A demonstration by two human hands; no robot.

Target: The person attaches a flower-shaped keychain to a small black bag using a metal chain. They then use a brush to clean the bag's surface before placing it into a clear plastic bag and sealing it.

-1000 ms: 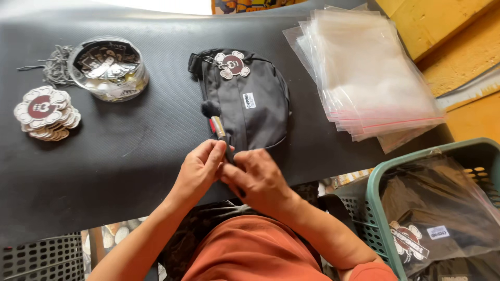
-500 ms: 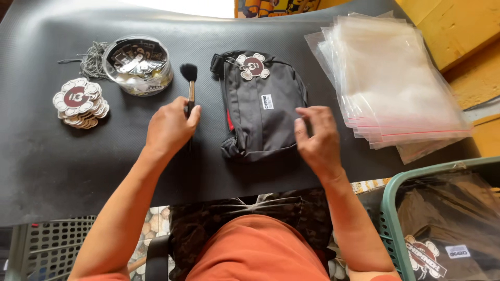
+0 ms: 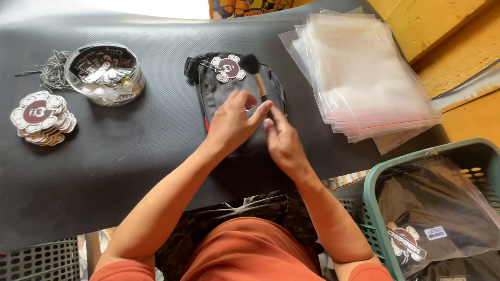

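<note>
My left hand (image 3: pixel 232 122) lies spread on the dark bag (image 3: pixel 237 101), and my right hand (image 3: pixel 284 143) sits just beside it, fingers (image 3: pixel 271 117) pinching the wooden handle of a small brush (image 3: pixel 256 75) whose dark bristles rest near the flower-shaped tag (image 3: pixel 228 67) at the bag's top. On the black table (image 3: pixel 130 166) a round clear tub (image 3: pixel 104 73) stands left, a stack of flower tags (image 3: pixel 41 117) nearby, clear plastic bags (image 3: pixel 364 78) right, and a green basket (image 3: pixel 375 198) lower right.

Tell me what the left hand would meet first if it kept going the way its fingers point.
The left hand points up and right across the dark pouch. First in that line is probably the small brush lying on the pouch, just past the fingertips, though height above it is unclear.
</note>
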